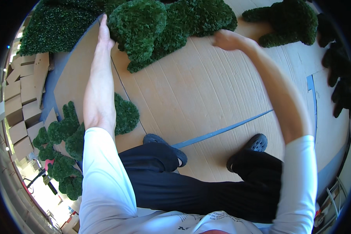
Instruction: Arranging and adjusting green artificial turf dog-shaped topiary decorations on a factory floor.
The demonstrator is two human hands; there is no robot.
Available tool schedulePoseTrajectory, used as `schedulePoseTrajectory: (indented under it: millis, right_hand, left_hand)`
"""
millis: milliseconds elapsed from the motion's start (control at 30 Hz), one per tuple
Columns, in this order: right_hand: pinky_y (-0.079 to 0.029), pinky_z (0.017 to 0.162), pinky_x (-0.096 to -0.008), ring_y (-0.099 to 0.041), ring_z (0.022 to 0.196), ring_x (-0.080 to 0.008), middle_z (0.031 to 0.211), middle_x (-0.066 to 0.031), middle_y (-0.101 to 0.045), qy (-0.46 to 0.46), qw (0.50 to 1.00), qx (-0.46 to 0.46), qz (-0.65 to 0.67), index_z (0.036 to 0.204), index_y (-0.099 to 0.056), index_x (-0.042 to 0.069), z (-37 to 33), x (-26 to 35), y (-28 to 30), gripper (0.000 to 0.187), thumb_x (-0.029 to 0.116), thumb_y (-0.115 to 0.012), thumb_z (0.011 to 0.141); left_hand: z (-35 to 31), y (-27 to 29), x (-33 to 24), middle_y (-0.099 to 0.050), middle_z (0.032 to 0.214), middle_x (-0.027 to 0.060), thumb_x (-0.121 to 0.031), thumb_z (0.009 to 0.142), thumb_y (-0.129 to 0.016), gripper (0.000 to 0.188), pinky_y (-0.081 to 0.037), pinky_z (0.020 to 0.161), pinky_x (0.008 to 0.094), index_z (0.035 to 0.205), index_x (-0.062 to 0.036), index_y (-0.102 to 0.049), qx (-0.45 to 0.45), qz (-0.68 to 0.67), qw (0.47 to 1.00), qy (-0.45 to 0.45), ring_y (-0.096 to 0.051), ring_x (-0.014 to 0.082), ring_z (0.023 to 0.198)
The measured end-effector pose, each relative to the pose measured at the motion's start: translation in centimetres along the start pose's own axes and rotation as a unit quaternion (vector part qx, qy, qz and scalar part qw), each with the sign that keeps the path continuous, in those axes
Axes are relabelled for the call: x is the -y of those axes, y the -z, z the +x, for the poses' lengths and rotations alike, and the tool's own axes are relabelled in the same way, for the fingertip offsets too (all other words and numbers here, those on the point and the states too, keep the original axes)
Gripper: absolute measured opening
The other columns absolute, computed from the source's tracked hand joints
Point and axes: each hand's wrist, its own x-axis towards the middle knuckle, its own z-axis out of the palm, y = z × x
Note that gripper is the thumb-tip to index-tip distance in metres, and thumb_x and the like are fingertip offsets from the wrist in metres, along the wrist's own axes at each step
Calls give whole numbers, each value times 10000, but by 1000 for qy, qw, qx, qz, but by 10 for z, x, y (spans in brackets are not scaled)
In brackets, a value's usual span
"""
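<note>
Since the upper-centre bush [173,29] is long, my left hand [104,33], fingers together, and right hand [227,40], fingers too blurred to tell, seemingly bracket it.

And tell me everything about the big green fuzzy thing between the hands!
The green fuzzy thing is long, lumpy, covered in shaggy tufts like artificial grass, with a rounded lump at its left end. It lies on tan cardboard-looking sheets. The left hand is beside that lump, the right hand near its right end; I can't tell if they touch.
</note>
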Motion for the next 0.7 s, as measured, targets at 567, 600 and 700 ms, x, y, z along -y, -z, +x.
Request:
schedulePoseTrajectory:
  millis: [567,600,700]
  right_hand:
    - [-355,1180,-510,-523,1349,-260,1472,-109,-570,95,322,-206,919,1499,-476,92,-13,215,-22,658,587,-390,1076]
    - [-345,1188,-495,-511,1364,-266,1501,-118,-541,97,312,-236,915,1516,-461,89,-23,211,-20,679,596,-394,1069]
    - [-359,1184,-483,-524,1355,-281,1510,-126,-531,93,274,-298,910,1520,-463,104,-52,193,-6,672,591,-405,1062]
  left_hand:
    - [-121,-4,-28,-595,1405,102,-525,1058,-501,660,-482,1058,468,1547,-86,-440,245,126,959,-63,-572,240,1269]
    - [-133,-19,-39,-595,1405,102,-525,1058,-501,660,-482,1058,468,1547,-86,-440,248,130,958,-61,-572,240,1269]
    - [-170,-57,-58,-610,1375,89,-383,1084,-514,574,-564,935,410,1551,-65,-412,311,163,921,-169,-639,200,1124]
